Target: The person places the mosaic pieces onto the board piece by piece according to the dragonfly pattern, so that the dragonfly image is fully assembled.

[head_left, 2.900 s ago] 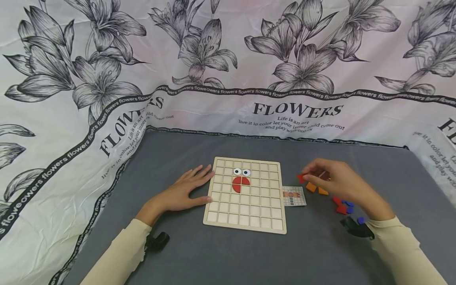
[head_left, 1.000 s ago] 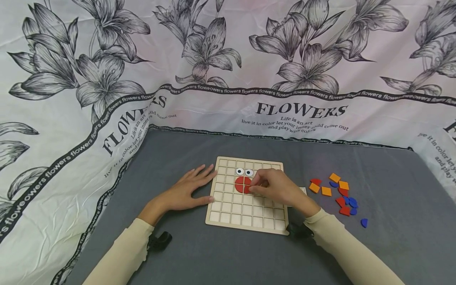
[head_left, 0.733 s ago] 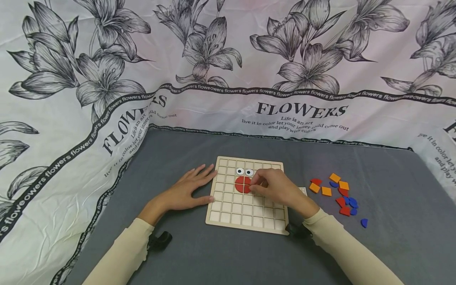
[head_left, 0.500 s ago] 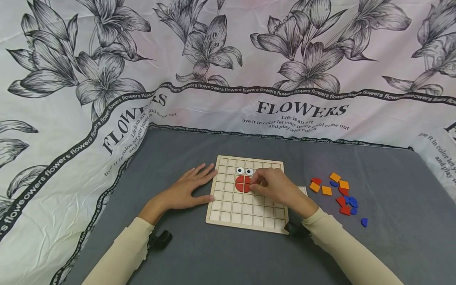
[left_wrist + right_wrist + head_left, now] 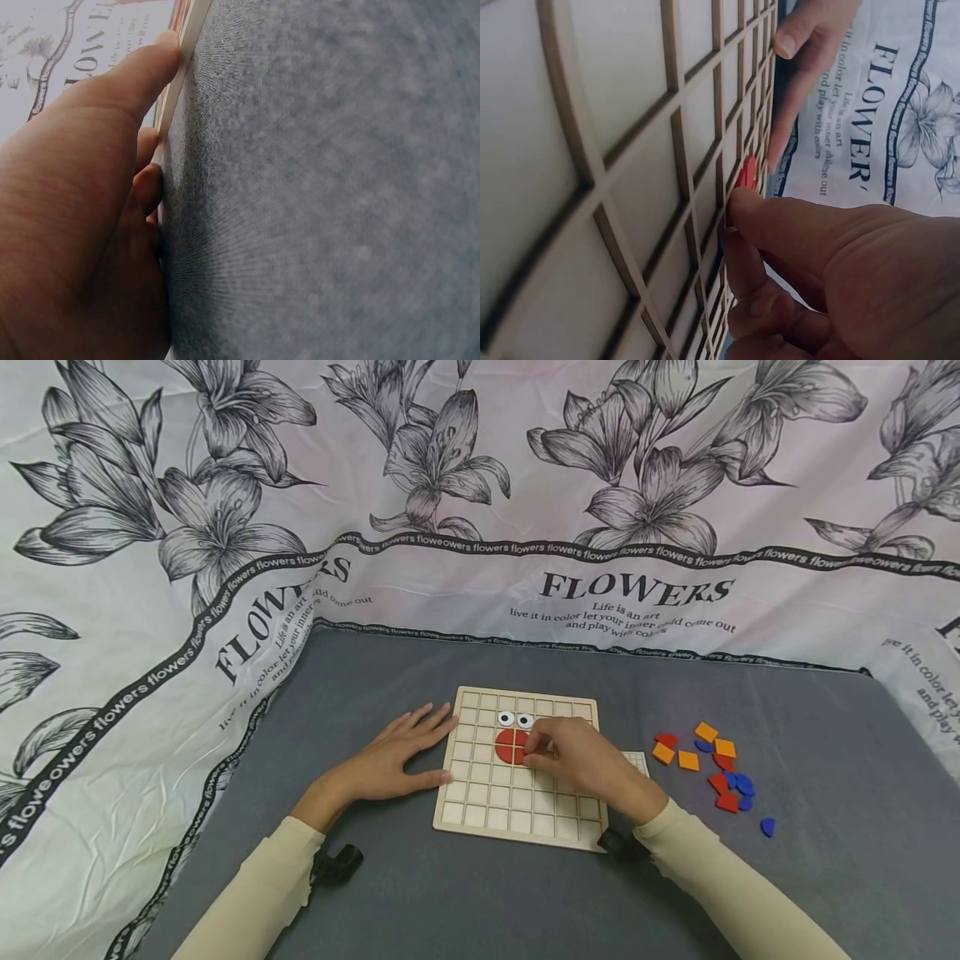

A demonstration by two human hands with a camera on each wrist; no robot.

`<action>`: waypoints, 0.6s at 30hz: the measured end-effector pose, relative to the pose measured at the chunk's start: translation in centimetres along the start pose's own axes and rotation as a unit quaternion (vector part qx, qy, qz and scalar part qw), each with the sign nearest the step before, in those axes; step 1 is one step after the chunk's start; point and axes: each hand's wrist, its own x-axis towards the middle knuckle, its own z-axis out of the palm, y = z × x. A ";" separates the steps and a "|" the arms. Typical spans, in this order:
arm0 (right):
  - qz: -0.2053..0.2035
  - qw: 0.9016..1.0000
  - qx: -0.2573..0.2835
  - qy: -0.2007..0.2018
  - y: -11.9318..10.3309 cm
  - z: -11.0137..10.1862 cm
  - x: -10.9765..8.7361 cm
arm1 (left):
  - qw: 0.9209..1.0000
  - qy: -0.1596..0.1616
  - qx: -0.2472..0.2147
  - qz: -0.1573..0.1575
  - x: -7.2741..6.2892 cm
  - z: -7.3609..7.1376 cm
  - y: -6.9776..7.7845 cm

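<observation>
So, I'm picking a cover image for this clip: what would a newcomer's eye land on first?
Probably the red disc on the wooden grid board, just below two eye pieces, with the right hand at its right edge. Next might come the loose red, orange and blue pieces scattered right of the board, then the black-and-white flower cloth behind the table.

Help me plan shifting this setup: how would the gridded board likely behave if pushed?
The gridded board looks stiff: its edges run straight, with no visible sag. Lying flat on the gray surface, it would probably slide rather than tip. The red pieces on its grid would likely ride along, as raised ribs frame the cells.
</observation>
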 end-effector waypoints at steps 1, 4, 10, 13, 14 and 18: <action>-0.002 1.000 -0.003 0.001 0.0 0.1 0.0 | 1.000 0.000 0.001 0.000 0.0 0.0 0.0; -0.004 1.000 -0.008 0.009 -0.1 0.2 0.1 | 1.000 0.000 0.001 0.000 0.0 -0.1 0.0; 0.001 1.000 -0.013 0.013 -0.1 0.5 0.2 | 1.000 -0.004 0.001 -0.003 -0.1 -0.2 0.1; -0.012 1.000 -0.009 0.010 0.1 0.5 0.2 | 1.000 -0.008 0.000 -0.006 -0.2 -0.3 0.2; -0.015 1.000 -0.003 0.006 0.2 0.4 0.2 | 1.000 -0.009 -0.001 -0.006 -0.2 -0.3 0.3; -0.032 0.999 0.023 -0.006 0.8 -1.2 -0.4 | 1.000 -0.011 -0.005 -0.005 -0.1 -0.3 0.3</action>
